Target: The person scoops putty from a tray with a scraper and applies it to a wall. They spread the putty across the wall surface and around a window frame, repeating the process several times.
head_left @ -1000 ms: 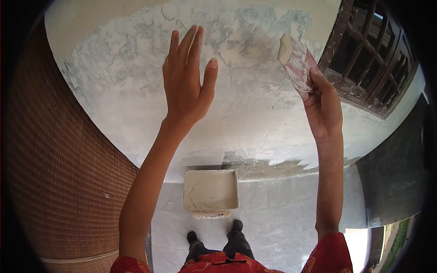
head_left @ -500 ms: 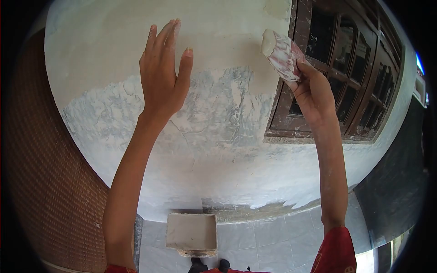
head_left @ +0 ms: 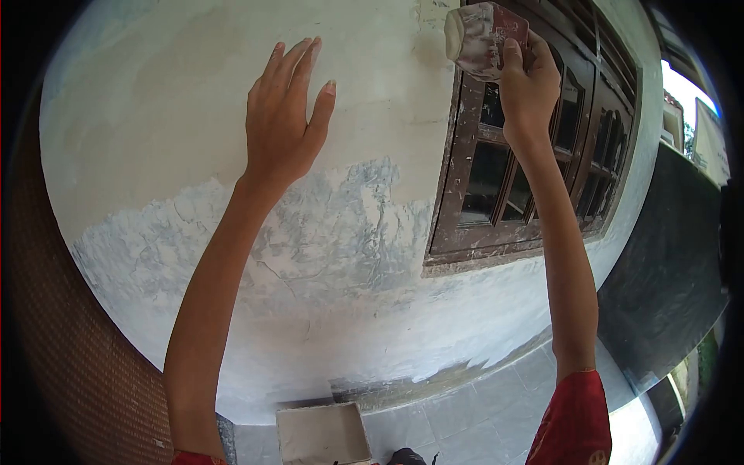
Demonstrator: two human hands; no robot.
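My left hand [head_left: 285,116] is raised in front of the wall [head_left: 194,85], fingers stretched out and thumb apart, with nothing in it. Whether its fingers touch the wall I cannot tell. At the upper right, my right hand [head_left: 531,89] grips a red, white-smeared scraper [head_left: 488,43] that carries a pale lump of putty [head_left: 455,35] on its left end. The scraper is near the top left corner of the brown window frame [head_left: 446,194]. Below my left hand, the wall surface turns patchy, grey and white.
A square container [head_left: 324,435] of pale paste stands on the grey tiled floor [head_left: 465,403] by the wall's foot. A woven brown panel [head_left: 70,341] runs down the left side. A dark panel [head_left: 659,271] stands at the right.
The view has shifted up and to the right. My right hand and the scraper sit higher in view, and the scraper is turned more level. My left hand remains spread.
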